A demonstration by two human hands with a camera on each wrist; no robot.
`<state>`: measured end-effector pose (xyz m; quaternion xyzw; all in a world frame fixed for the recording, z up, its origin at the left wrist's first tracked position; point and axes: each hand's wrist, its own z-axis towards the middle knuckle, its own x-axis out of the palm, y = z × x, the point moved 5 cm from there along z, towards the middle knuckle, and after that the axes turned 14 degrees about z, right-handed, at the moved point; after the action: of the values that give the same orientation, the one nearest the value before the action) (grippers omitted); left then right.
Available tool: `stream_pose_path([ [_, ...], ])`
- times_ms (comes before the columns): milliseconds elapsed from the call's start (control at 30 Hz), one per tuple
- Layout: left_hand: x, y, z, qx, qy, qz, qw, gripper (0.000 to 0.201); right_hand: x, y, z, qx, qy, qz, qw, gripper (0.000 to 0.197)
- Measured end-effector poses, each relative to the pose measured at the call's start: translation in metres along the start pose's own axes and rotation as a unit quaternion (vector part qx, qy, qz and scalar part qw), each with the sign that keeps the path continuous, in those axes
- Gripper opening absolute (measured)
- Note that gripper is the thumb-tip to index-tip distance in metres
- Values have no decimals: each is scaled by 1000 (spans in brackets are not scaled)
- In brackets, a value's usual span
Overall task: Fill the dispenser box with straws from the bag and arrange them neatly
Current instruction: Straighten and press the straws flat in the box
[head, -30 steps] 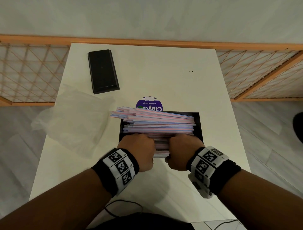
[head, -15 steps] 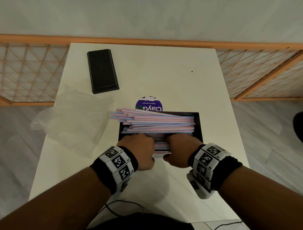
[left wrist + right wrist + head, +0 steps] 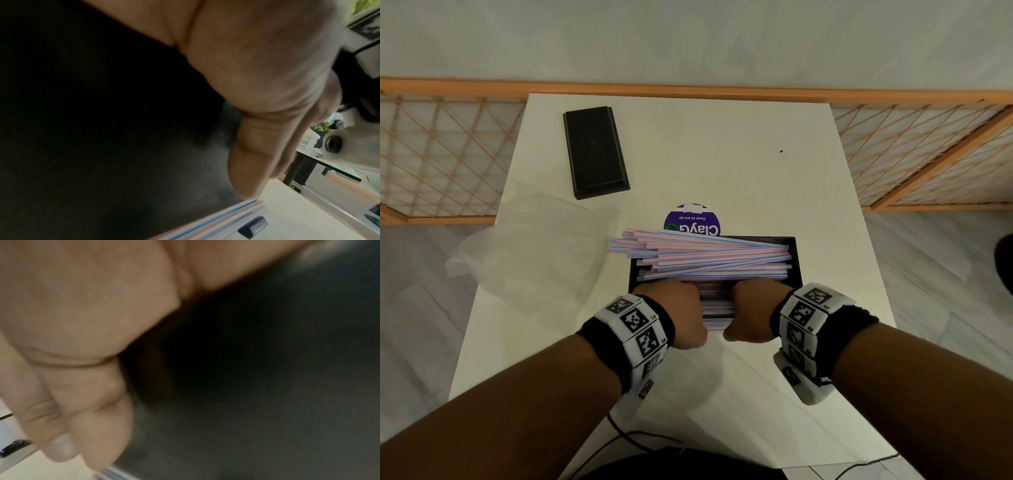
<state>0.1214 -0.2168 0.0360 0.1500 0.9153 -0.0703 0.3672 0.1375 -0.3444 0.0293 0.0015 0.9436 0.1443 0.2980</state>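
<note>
The black dispenser box (image 3: 796, 263) stands at the table's near middle, heaped with pink-and-blue striped straws (image 3: 709, 257) whose left ends fan out past its left rim. My left hand (image 3: 674, 317) and right hand (image 3: 753, 317) sit side by side on the box's near wall, knuckles up, with straws showing between them. The fingers reach over into the box and are hidden. In the left wrist view my thumb (image 3: 257, 154) lies down the dark front wall (image 3: 102, 129), its tip at a few straws (image 3: 216, 222). The right wrist view shows the thumb (image 3: 92, 402) against the same wall (image 3: 246, 386).
The crumpled clear bag (image 3: 534, 246) lies left of the box, over the white table's (image 3: 722, 144) left edge. A flat black lid (image 3: 594, 150) lies at the far left. A purple round sticker (image 3: 693, 222) sits just behind the box. A wooden lattice screen (image 3: 441, 150) stands behind the table.
Both hands stay at the box's near wall and shift only slightly. The fanned straw pile has barely moved.
</note>
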Motion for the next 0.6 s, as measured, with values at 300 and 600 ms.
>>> stream_pose_path([
  [300, -19, -2, -42, 11, -252, 48, 967, 26, -11, 8, -44, -74, -130, -63, 987, 41],
  [600, -1, -1, -30, 42, -262, 63, 962, 55, 1, 9, -31, -100, -137, -18, 985, 67],
])
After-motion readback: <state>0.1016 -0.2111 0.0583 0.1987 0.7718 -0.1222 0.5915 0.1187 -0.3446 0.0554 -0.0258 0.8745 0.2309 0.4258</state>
